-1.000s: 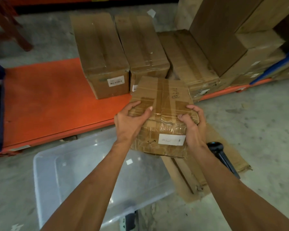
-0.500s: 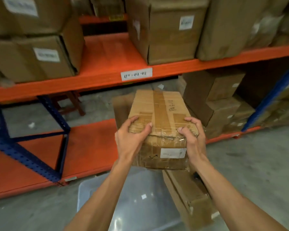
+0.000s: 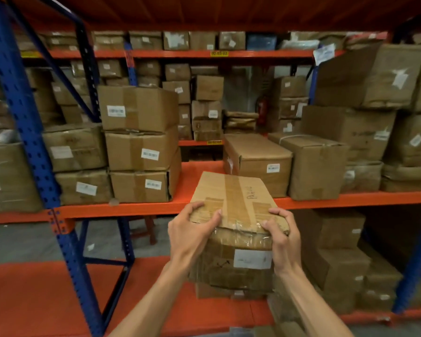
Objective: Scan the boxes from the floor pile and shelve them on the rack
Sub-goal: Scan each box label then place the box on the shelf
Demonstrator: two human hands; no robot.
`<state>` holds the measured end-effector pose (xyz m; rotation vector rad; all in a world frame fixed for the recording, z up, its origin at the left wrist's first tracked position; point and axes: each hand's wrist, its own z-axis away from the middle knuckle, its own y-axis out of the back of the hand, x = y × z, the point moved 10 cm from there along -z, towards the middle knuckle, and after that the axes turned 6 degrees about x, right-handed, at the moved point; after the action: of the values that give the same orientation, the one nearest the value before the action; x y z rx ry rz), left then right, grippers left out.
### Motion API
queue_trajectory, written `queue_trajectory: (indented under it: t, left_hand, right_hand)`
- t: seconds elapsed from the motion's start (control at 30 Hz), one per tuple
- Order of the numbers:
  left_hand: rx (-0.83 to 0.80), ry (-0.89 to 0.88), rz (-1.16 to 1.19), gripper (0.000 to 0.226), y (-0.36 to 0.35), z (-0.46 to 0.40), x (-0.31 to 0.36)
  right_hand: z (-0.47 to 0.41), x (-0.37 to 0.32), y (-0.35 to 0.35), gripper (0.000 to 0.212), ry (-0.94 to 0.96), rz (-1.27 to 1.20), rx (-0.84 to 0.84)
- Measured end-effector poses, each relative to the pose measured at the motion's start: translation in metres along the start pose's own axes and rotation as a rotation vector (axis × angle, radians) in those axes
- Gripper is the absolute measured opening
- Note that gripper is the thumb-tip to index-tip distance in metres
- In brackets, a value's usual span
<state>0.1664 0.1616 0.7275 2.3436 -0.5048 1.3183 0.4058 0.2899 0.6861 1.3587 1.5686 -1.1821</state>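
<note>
At centre frame, before the orange rack shelf [image 3: 122, 210], you hold a taped cardboard box [image 3: 233, 203], its long axis running from you toward 12 o'clock, far end tipped up over the shelf edge. Your left hand [image 3: 190, 233] grips its near corner at 9 o'clock, your right hand [image 3: 283, 235] the corner at 3 o'clock, fingers curled over the top. A white label [image 3: 252, 259] faces you.

Matt cardboard box [image 3: 233, 200] sealed with glossy, wrinkled plastic tape [image 3: 238, 203].

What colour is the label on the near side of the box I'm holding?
White, on the brown cardboard box the person holds; its label shows best in the head view.
</note>
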Motion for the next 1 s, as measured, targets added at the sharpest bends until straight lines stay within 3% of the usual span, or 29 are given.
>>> queue_trajectory:
  t: [0.27,0.6,0.73,0.9,1.0]
  left_hand:
    - [0.089,-0.087,-0.02,0.056,0.013,-0.091,0.01]
    - [0.072,0.067,0.013,0.051,-0.052,-0.195,-0.148]
    - [0.074,0.044,-0.003,0.053,-0.073,-0.239,-0.172]
    - [-0.015,0.011,-0.079,0.054,-0.102,-0.29,-0.183]
    - [0.034,-0.211,-0.434,0.053,-0.11,-0.303,-0.169]
  right_hand:
    - [-0.062,-0.02,-0.091,0.037,0.048,-0.076,-0.078]
    - [-0.158,0.103,-0.192,0.039,0.023,0.073,-0.125]
    - [-0.196,0.119,-0.225,0.037,0.052,0.095,-0.145]
    - [-0.246,0.138,-0.257,0.039,0.038,0.273,-0.237]
    - [-0.261,0.135,-0.256,0.05,0.256,0.706,-0.241]
